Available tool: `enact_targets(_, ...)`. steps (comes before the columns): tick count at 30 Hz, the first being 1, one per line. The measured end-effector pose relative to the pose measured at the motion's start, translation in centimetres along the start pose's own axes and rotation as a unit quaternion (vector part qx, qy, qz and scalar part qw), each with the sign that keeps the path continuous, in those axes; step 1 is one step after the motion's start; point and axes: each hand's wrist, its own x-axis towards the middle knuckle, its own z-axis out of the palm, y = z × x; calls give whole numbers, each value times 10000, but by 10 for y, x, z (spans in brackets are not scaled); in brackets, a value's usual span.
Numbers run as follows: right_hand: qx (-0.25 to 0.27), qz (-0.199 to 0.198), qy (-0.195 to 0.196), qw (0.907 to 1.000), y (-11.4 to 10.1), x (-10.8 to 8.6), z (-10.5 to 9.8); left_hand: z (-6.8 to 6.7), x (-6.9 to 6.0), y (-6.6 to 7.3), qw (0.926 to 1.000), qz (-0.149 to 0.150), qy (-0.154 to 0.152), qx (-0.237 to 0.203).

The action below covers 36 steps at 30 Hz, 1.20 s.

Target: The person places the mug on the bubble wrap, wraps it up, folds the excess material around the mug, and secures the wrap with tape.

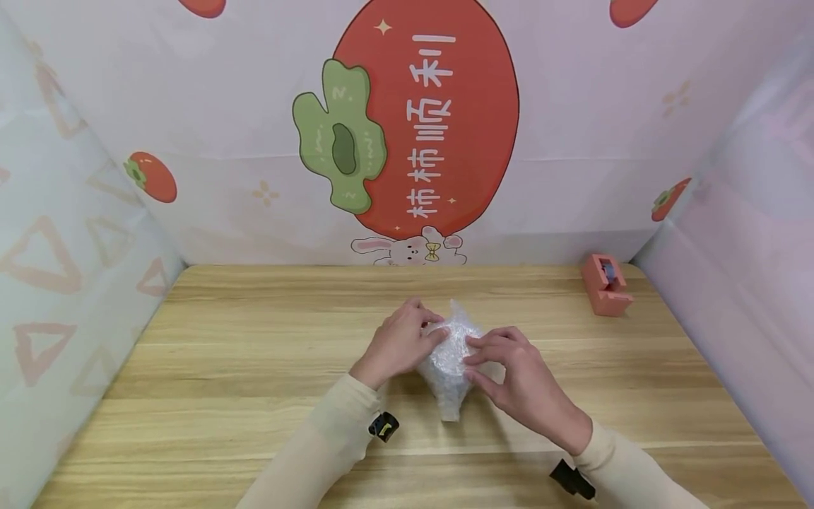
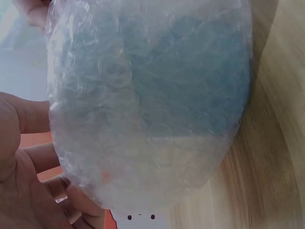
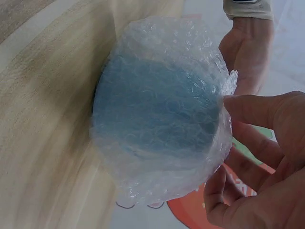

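Note:
A bundle of clear bubble wrap (image 1: 450,357) stands on the wooden table between both hands. Through the wrap a rounded blue item (image 3: 152,105) shows in the right wrist view; its exact kind is blurred by the plastic. My left hand (image 1: 400,343) holds the top of the bundle from the left, thumb and fingertips on the plastic. From the right, my right hand (image 1: 518,375) pinches the folded wrap with thumb and fingers. The left wrist view shows the wrapped side (image 2: 190,81) close up, with a pale lower part and a small reddish spot.
A pink tape dispenser (image 1: 607,286) sits at the table's back right corner. Printed cloth walls (image 1: 572,141) rise behind and at both sides of the wooden table (image 1: 254,339). Each wrist carries a small black device.

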Motion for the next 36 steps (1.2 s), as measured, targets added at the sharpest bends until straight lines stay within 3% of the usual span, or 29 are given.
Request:
enact_targets(5,217,455,-85,9987,-1,1,0,-2,-4,-1,9990,363,-203,189)
enact_targets(10,394,789,-131,9960,0,0,0,-3,-7,0,9971,371,-493,455)
enact_targets(14,367,898,-148,9952,0,0,1,-3,-9,1,9949,475,-526,724)
enact_targets(19,273,898,-229,9953,0,-1,1,-6,-10,-1,9934,661,-649,678)
enact_targets(36,370,651,-349,9966,3,0,-3,-9,-10,-4,9914,689,-1028,418)
